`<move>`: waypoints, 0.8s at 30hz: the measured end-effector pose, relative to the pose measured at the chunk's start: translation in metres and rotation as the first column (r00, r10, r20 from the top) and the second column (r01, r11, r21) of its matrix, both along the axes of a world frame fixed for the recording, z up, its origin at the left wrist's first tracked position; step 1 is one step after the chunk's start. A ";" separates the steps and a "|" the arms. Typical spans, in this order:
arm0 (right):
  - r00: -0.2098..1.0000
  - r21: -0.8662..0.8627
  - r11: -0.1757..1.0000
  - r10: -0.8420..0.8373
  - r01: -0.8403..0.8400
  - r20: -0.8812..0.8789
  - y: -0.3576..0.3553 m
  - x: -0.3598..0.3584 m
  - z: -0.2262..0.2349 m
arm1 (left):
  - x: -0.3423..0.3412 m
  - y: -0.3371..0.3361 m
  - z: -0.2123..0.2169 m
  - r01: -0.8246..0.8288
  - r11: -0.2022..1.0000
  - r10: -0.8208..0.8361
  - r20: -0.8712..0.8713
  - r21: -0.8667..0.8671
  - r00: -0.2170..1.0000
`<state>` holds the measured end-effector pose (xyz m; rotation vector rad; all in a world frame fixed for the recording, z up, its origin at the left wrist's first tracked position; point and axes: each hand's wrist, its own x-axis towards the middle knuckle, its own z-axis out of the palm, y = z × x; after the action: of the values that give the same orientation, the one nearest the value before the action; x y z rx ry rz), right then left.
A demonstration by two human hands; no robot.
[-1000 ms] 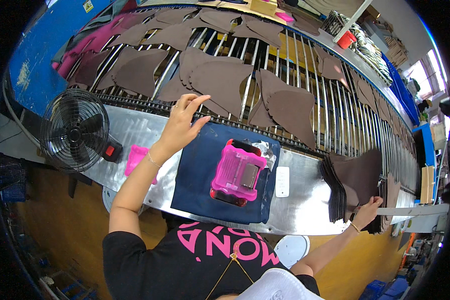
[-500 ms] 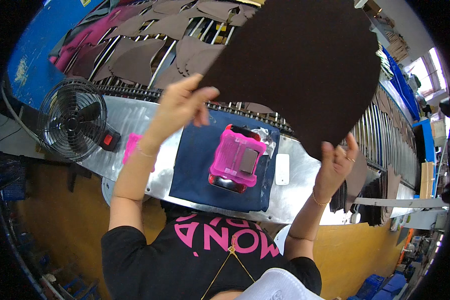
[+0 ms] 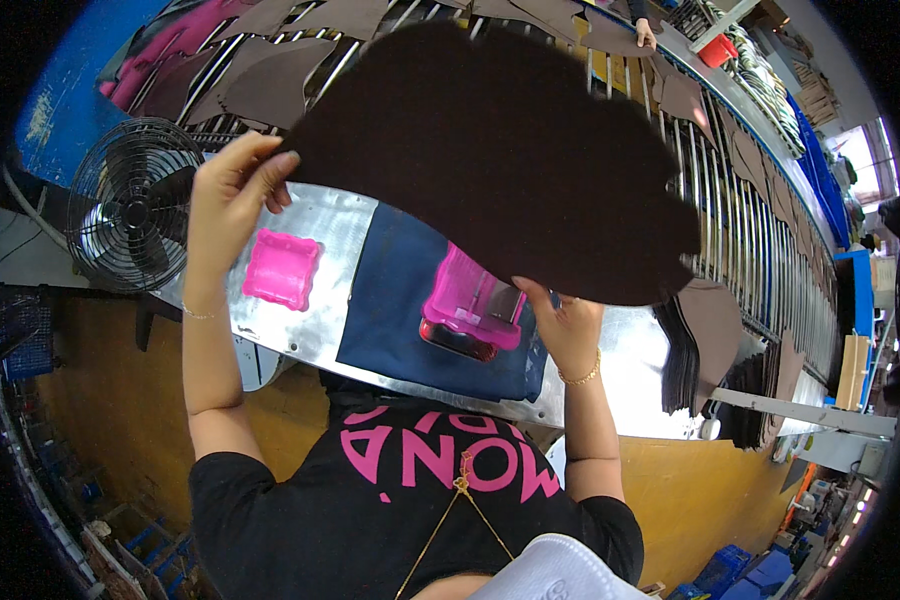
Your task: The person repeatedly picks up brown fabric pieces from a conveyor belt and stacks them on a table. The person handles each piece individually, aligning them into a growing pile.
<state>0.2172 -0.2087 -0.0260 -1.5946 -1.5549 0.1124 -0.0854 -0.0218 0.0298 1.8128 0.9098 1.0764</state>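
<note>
A large dark brown sheet of leather-like material, with a curved outline, is held up over the metal bench. Its left edge is pinched between the thumb and fingers of my left hand. At the lower edge, my right hand grips the same sheet, thumb on the near face. Below it lies a dark blue cloth bearing a pink plastic tray on a red and black object; the sheet partly hides the tray. A smaller pink tray rests left of the cloth.
A black fan stands at the left end of the bench. Beyond the bench runs a slatted conveyor with brown cut pieces. Stacked pieces hang at the right by a grey bar. Another person's hand is at the far side.
Both hands have moved left with the sheet, my left hand farther out to the left. The sheet has turned and come lower, now covering part of the pink tray. A co-worker's hand has come into view.
</note>
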 end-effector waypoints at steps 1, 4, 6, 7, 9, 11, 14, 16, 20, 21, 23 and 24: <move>0.998 -0.067 0.996 -0.049 0.051 0.029 -0.007 0.005 -0.002 | 0.002 -0.004 -0.003 0.003 0.998 -0.005 -0.025 -0.059 1.000; 0.987 0.023 0.999 0.028 -0.032 0.157 -0.025 0.016 0.009 | 0.016 -0.011 -0.018 0.150 0.984 -0.162 -0.119 -0.099 0.980; 0.985 -0.026 1.000 -0.008 0.013 0.170 -0.045 0.027 0.005 | 0.032 -0.020 -0.023 0.257 0.955 -0.282 -0.193 -0.146 0.940; 0.986 -0.050 0.997 -0.051 0.059 0.159 -0.058 0.032 -0.006 | 0.044 -0.024 -0.030 0.279 0.942 -0.314 -0.190 -0.189 0.930; 0.989 -0.174 0.976 -0.112 0.128 0.100 -0.091 0.043 -0.023 | 0.064 -0.025 -0.044 0.445 0.891 -0.394 -0.337 0.088 0.855; 0.983 -0.372 0.912 -0.181 0.176 0.022 -0.129 0.057 -0.035 | 0.088 -0.034 -0.045 0.534 0.806 -0.450 -0.320 0.257 0.834; 0.901 -0.391 0.864 -0.404 0.317 -0.161 -0.194 0.086 -0.049 | 0.123 -0.055 -0.043 0.637 0.708 -0.514 -0.394 0.306 0.762; 0.802 -0.316 0.808 -0.567 0.497 -0.187 -0.245 0.112 -0.039 | 0.143 -0.067 -0.044 0.694 0.609 -0.536 -0.446 0.385 0.717; 0.749 -0.115 0.880 -0.455 0.460 -0.482 -0.240 0.119 0.037 | 0.172 -0.080 -0.041 0.697 0.560 -0.580 -0.389 0.447 0.716; 0.716 -0.070 0.874 -0.438 0.481 -0.543 -0.235 0.124 0.048 | 0.173 -0.078 -0.039 0.680 0.576 -0.588 -0.348 0.453 0.730; 0.655 -0.081 0.832 -0.488 0.548 -0.576 -0.188 0.117 0.074 | 0.168 -0.070 -0.032 0.568 0.703 -0.525 -0.225 0.429 0.821; 0.657 -0.086 0.836 -0.485 0.542 -0.577 -0.168 0.122 0.080 | 0.164 -0.064 -0.029 0.505 0.760 -0.485 -0.160 0.409 0.860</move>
<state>0.3395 -0.3764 0.0542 -1.6615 -0.5870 0.1871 0.0783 -0.0861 0.0009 2.2832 0.1620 0.9370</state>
